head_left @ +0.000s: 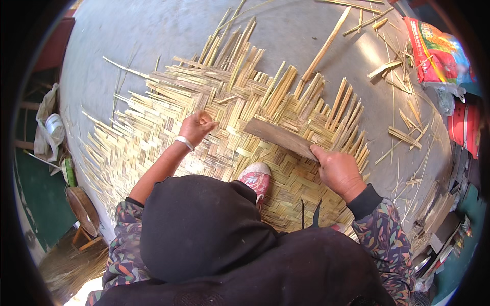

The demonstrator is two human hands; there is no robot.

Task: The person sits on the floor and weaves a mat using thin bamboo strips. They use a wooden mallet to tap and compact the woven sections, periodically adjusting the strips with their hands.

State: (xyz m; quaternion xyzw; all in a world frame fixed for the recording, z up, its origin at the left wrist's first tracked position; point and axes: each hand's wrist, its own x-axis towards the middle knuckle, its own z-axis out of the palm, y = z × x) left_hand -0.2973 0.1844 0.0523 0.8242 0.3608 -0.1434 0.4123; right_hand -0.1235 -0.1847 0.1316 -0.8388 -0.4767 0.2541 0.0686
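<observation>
1. Black hood [204, 229] is closest to the camera, at 7 o'clock from the centre of view, above leaf-patterned sleeves
2. Left hand [196, 127], at 10 o'clock and wearing a white wristband [185, 143], has its fingers curled in over the weave; whether a strip is pinched there, I cannot tell
3. Right hand [339, 168], at 3 o'clock, is closed around one end of a flat wooden slat [280, 137], whose other end points to 10 o'clock
4. Woven mat [158, 122] spreads beneath both hands, its unwoven ends fanning from 8 o'clock through 12 to 3
5. Red patterned shoe [256, 178] rests on the mat at 5 o'clock
6. Farther out, loose strips [405, 136] lie on the grey floor [127, 30] at 3 o'clock, a bright printed bag [439, 53] at 2, and a white tub [54, 125] near 9
</observation>
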